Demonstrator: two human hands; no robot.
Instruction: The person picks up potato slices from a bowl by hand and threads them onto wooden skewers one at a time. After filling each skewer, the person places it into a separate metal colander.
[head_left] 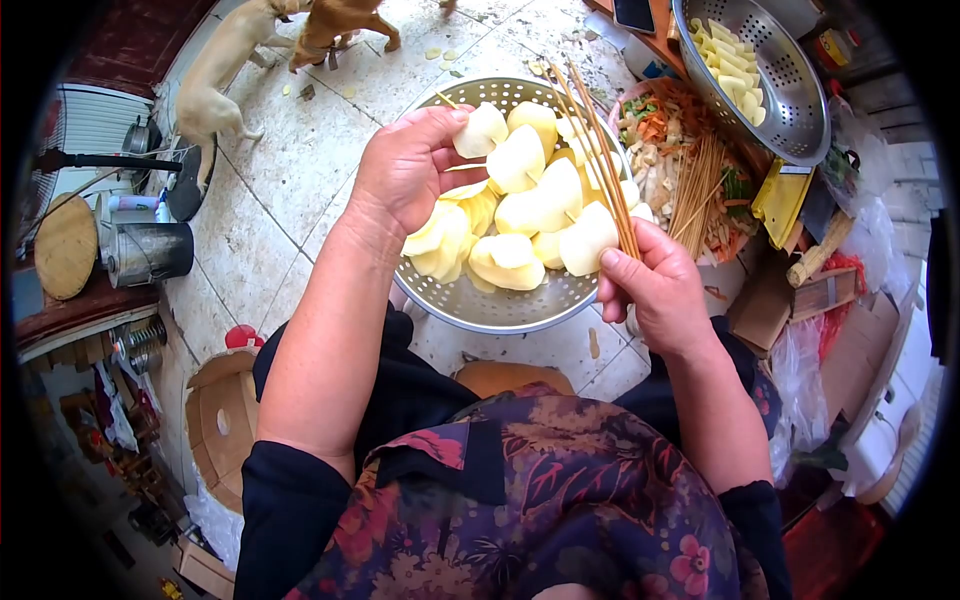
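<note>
While potato slices (520, 215) lie piled in a round metal colander (480, 305) on the tiled floor (300, 170), the left hand (405, 170) holds one slice (480, 132) above the pile, its fingers (440, 120) closed on it with a thin skewer running through it towards the palm. That slice sits near the far side of the colander, just above the others. The right hand (655, 290) is at the colander's right rim, fingers curled tight round a bundle of skewers (600, 150) that fan up and far-left across the slices. Both forearms are bare, with dark sleeves pushed up, and a flowered garment (540, 500) fills the near middle.

Right of the colander stands a basin of chopped vegetables (660, 140) with more skewers (700, 185) lying across it. Farther right, a second colander (790, 100) holds cut potato sticks (730, 65). Beside it are a yellow scraper (780, 200), a wooden handle (815, 250) and cardboard boxes (790, 300). Bits of peel are scattered on the floor beyond the pile.

At the far left, two dogs (260, 50) stand on the tiles. Nearer on the left are a metal pot (150, 250), a round wooden board (65, 245) and an open box (225, 420).
</note>
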